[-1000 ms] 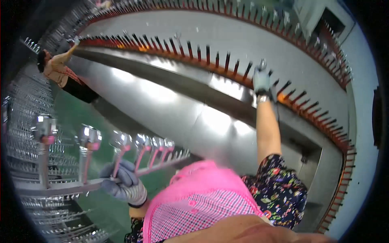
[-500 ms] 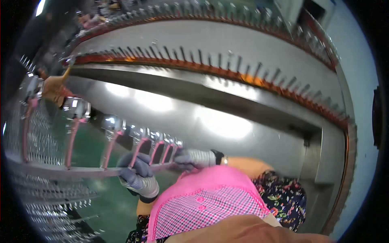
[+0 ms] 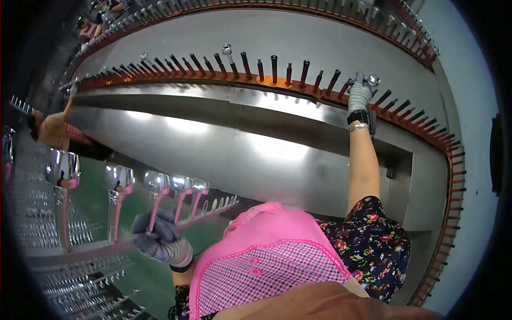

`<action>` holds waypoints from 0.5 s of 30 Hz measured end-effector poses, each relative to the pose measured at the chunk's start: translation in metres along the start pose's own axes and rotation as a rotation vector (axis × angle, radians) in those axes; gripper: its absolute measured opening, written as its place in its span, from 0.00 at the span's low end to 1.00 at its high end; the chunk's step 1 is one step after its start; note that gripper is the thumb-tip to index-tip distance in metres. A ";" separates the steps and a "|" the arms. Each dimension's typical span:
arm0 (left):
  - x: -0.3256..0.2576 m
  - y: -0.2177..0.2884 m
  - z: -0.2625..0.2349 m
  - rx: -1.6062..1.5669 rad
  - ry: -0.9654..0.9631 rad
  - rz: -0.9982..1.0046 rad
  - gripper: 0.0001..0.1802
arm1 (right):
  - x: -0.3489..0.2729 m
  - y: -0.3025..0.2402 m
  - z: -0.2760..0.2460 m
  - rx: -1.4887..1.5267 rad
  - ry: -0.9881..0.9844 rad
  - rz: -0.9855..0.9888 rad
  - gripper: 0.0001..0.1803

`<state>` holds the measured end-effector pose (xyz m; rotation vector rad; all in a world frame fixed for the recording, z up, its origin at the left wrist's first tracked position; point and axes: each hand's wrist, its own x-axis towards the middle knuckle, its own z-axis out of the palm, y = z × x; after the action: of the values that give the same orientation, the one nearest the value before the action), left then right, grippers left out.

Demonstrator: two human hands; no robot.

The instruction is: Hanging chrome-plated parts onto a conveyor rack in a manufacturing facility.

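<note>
My left hand, in a grey glove, is closed around the lower stem of a long-necked chrome part with a rounded head and pink along its stem. That part stands in line with others alike on a rack bar; whether it still rests on the bar is hidden by my fingers. Far off to the right, my gloved right hand reaches the peg rail. Its fingers are closed around a chrome part, whose shiny end shows beside them. Another chrome piece sits on a peg farther left.
Upright dark pegs line the curved orange-brown rail, with a steel panel below it. More racks of shiny parts hang at the left. A co-worker reaches toward the rail at the far left.
My right hand has gone from beside the rack bar up and right to the peg rail, with a chrome part. My left hand has shifted slightly left and down. The rack's parts have shifted in view.
</note>
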<state>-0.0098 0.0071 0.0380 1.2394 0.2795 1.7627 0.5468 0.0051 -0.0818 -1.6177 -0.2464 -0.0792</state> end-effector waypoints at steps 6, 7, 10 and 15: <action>-0.029 0.003 0.020 0.235 0.077 -0.069 0.29 | -0.021 0.025 0.021 -0.673 -0.172 -0.187 0.27; -0.038 0.006 0.024 0.233 0.127 -0.123 0.27 | -0.027 0.023 0.012 -0.734 -0.238 -0.089 0.26; -0.053 0.001 0.034 0.254 0.115 -0.096 0.24 | 0.000 0.072 0.019 -0.697 -0.303 -0.093 0.23; -0.065 0.009 0.037 0.278 0.128 -0.159 0.25 | -0.108 0.101 0.020 -0.583 -0.559 -0.307 0.19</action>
<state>0.0192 -0.0601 0.0206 1.2597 0.6983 1.7078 0.4607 0.0082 -0.2037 -2.1469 -0.9749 0.0788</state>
